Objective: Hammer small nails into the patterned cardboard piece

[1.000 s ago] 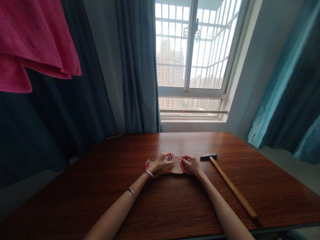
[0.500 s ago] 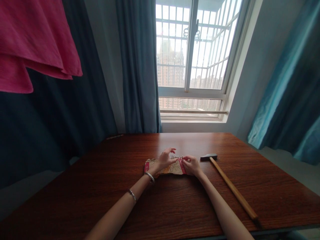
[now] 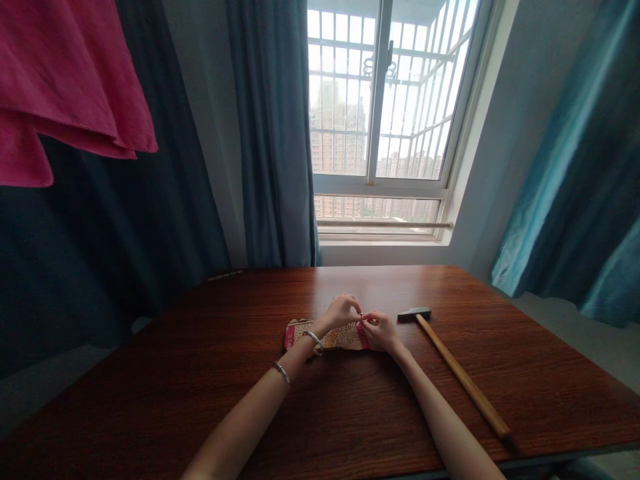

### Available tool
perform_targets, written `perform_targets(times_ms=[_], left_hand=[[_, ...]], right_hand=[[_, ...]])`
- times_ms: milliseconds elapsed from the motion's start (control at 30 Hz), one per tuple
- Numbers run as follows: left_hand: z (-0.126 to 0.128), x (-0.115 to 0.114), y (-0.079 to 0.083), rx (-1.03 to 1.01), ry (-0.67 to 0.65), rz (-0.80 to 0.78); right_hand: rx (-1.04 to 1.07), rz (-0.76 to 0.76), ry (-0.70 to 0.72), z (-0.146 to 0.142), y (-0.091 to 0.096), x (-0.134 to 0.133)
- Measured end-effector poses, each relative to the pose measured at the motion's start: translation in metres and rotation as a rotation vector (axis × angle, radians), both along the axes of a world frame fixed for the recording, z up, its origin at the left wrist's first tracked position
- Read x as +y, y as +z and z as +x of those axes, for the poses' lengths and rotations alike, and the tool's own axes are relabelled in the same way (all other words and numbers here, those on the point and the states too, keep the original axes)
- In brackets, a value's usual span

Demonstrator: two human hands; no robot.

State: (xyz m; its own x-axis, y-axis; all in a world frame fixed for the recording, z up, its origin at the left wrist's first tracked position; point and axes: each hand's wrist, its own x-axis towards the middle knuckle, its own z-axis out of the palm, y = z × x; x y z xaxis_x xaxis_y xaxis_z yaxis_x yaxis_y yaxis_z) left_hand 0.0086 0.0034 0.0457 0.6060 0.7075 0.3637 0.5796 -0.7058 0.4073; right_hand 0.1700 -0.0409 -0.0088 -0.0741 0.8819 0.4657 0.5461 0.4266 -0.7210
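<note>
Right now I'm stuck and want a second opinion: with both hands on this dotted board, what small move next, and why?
Probably move the right hand to the hammer, while the left hand steadies the dotted board. Both hands bunch close together over the board's right end, and the hammer lies untouched on the table right of them.

Looked like a high-rise flat: barred window (image 3: 400, 100) with tower blocks (image 3: 334, 143) beyond the left hand (image 3: 343, 312), blue curtains (image 3: 273, 133) beside it, pink cloth (image 3: 65, 73) hung up-left.
</note>
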Motion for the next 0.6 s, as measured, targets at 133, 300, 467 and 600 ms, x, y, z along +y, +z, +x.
perform_targets(times_ms=[133, 300, 467, 600], left_hand=[[0.000, 0.003, -0.002, -0.013, -0.027, -0.001], [-0.001, 0.006, -0.003, -0.028, -0.011, -0.062], [-0.002, 0.004, 0.002, -0.012, 0.010, -0.137], [-0.003, 0.003, 0.006, -0.004, 0.008, -0.165]], right_hand=[[0.001, -0.005, -0.002, 0.000, 0.000, 0.000], [0.002, -0.005, -0.003, 0.000, 0.000, -0.001], [0.016, -0.011, 0.020, -0.002, 0.000, -0.001], [-0.005, -0.038, -0.011, 0.011, 0.010, -0.004]])
